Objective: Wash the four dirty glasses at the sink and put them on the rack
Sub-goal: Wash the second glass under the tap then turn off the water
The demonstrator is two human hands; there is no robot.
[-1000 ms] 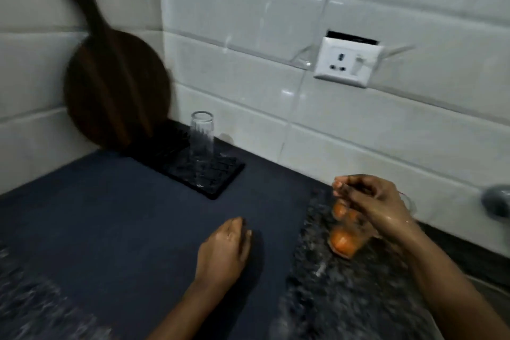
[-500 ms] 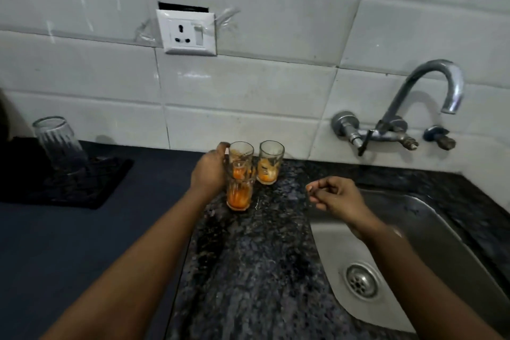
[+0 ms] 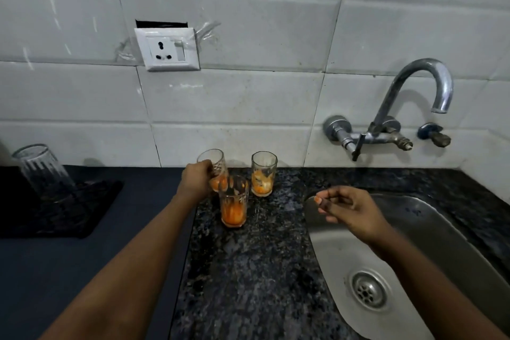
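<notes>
Three dirty glasses with orange residue stand on the speckled granite counter. My left hand [image 3: 196, 180] grips the back left glass [image 3: 214, 165], which tilts slightly. The front glass [image 3: 233, 205] and the back right glass [image 3: 263, 177] stand free. A clean glass [image 3: 44, 171] sits upside down on the black rack [image 3: 80, 212] at the far left. My right hand [image 3: 350, 208] hovers over the left rim of the steel sink [image 3: 441, 229], fingers loosely curled, holding nothing.
A curved tap [image 3: 414, 88] with two valves projects from the white tiled wall above the sink. A wall socket [image 3: 167, 50] sits above the glasses. The drain [image 3: 368, 289] lies in the basin. A dark blue counter [image 3: 69, 270] stretches left of the granite.
The view swung from the rack to the sink. My left hand reached to the glasses and took hold of the back left one, now tilted. My right hand let go and moved over the sink.
</notes>
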